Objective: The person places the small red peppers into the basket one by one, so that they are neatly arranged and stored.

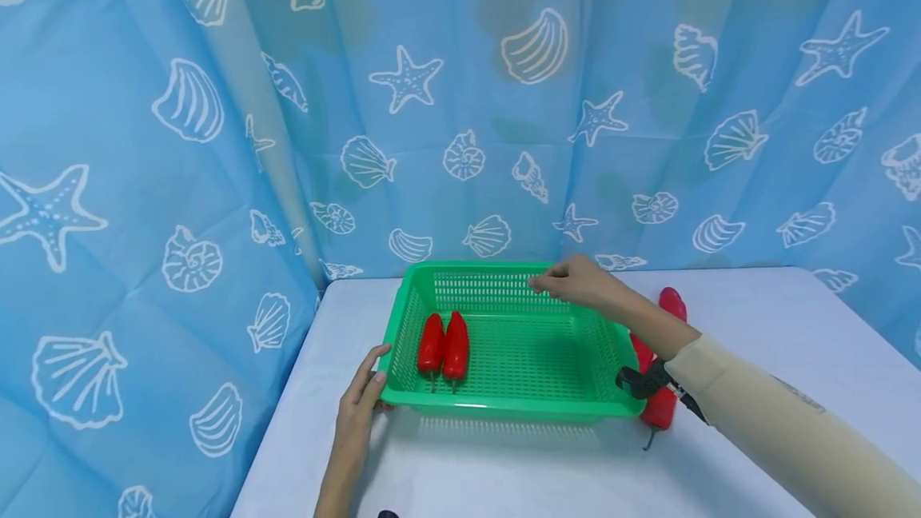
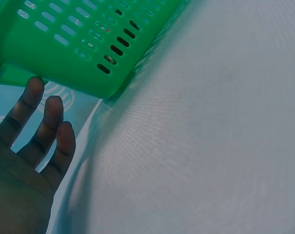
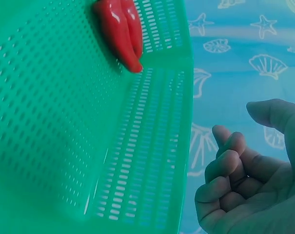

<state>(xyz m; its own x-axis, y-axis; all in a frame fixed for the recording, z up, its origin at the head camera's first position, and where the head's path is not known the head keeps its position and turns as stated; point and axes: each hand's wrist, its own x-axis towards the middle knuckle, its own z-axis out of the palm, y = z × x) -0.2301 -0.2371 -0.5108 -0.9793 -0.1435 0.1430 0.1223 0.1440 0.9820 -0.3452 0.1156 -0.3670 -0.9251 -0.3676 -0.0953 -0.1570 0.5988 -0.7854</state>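
Note:
Two red peppers [image 1: 443, 348] lie side by side at the left end of a green perforated basket [image 1: 511, 404], stems toward the front. My left hand [image 1: 360, 392] is at the basket's left front corner, fingers at the rim. In the left wrist view three fingers of it stretch up, one fingertip right at the basket's lower edge. My right hand [image 1: 576, 280] is over the back right of the basket with nothing in it. The right wrist view shows its fingers loosely bent and the thumb [image 3: 269, 112] apart from them.
More red peppers [image 1: 658, 410] lie on the white-covered table [image 1: 755, 326] just right of the basket, partly hidden by my right forearm. A blue curtain [image 1: 460, 102] with seashell prints hangs behind and to the left. A small dark thing [image 1: 388, 514] shows at the bottom edge.

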